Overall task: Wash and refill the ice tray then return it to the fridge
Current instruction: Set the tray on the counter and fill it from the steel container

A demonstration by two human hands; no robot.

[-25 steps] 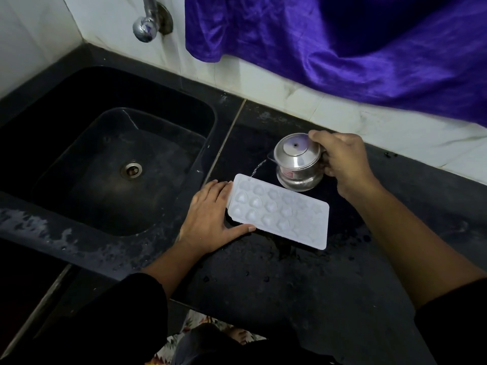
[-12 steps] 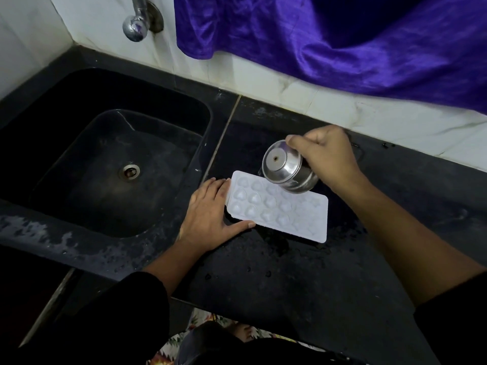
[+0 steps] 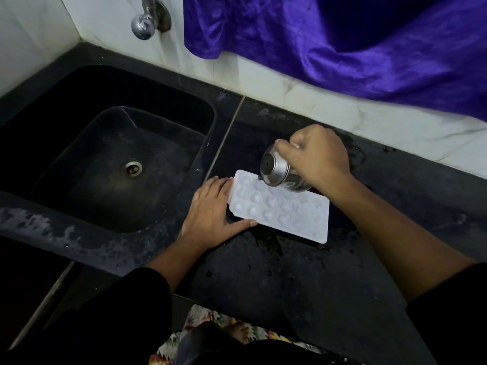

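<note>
A white ice tray [image 3: 287,212] with several round cells lies flat on the wet black counter [image 3: 303,280], right of the sink. My left hand [image 3: 210,214] rests flat against the tray's left end, thumb along its near edge, fingers straight. My right hand [image 3: 320,156] grips a small steel lidded jug [image 3: 279,169], tipped steeply to the left over the tray's far left corner. Its spout touches or nearly touches the tray there. Any stream of water is too thin to make out.
A deep black sink [image 3: 113,159] with a steel drain [image 3: 131,167] lies to the left. A chrome tap [image 3: 143,25] sticks out of the white tiled wall above it. A purple cloth [image 3: 342,43] hangs over the wall at the back right.
The jug went from nearly upright beside the tray to steeply tipped over its far left corner. My right hand moved toward me with it. My left hand and the tray stayed put.
</note>
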